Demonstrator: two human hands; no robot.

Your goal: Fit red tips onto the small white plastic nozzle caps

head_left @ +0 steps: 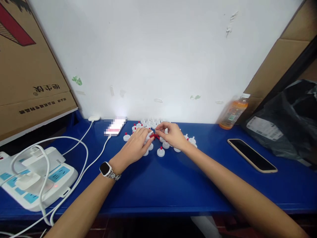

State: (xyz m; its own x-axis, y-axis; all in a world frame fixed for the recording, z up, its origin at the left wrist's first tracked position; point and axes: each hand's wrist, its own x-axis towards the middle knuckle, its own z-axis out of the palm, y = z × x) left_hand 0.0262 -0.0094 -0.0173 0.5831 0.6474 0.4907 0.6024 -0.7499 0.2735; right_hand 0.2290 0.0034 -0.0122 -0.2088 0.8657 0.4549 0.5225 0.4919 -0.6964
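My left hand (138, 142), with a watch (105, 169) on its wrist, is closed with thumb and fingers around a white nozzle cap (149, 135), mostly hidden by the fingers. Close on its right, my right hand (173, 134) is closed in a pinch above a small heap of red tips (155, 136). What sits between its fingertips is too small to make out. Around both hands stand several white caps, some topped with a red tip, such as the cap (160, 152) nearest me. Other caps (192, 140) on the right have bare white nozzles.
A lit phone (116, 127) on a charging cable lies left of the caps. Farther left is a white power strip (59, 177) with looping cables. To the right are an orange drink bottle (234, 111), a dark phone (252, 155) and a black plastic bag (284, 115). A white wall (158, 59) stands behind.
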